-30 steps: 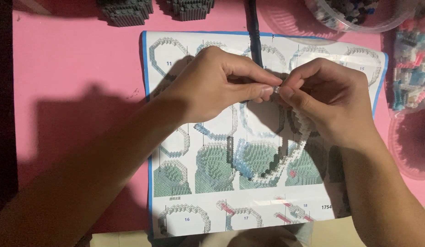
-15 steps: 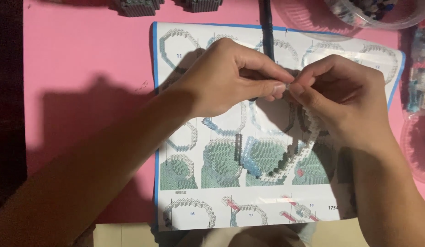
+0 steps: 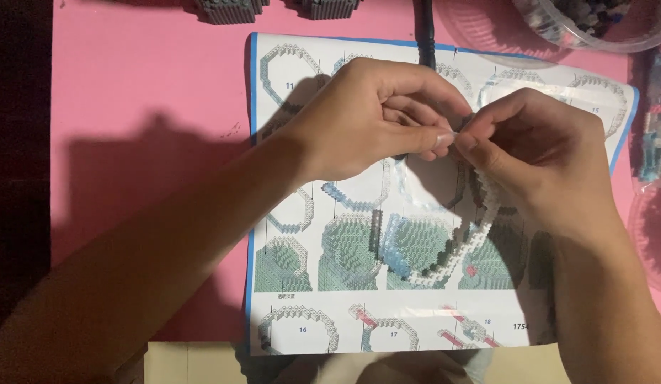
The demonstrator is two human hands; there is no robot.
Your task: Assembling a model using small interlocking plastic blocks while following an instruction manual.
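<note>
My left hand [image 3: 373, 117] and right hand [image 3: 536, 153] pinch together on the curved white chain of tiny plastic bricks [image 3: 462, 245], held above the printed paper instruction sheet [image 3: 309, 284] so I can match its diagrams.

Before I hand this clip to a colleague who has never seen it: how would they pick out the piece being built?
Start at the instruction sheet lying on the pink table. Above its middle, the left hand and right hand meet fingertip to fingertip. From them hangs the curved strip of tiny white bricks, the only real, raised, shadow-casting ring segment among the printed flat ones.
</note>
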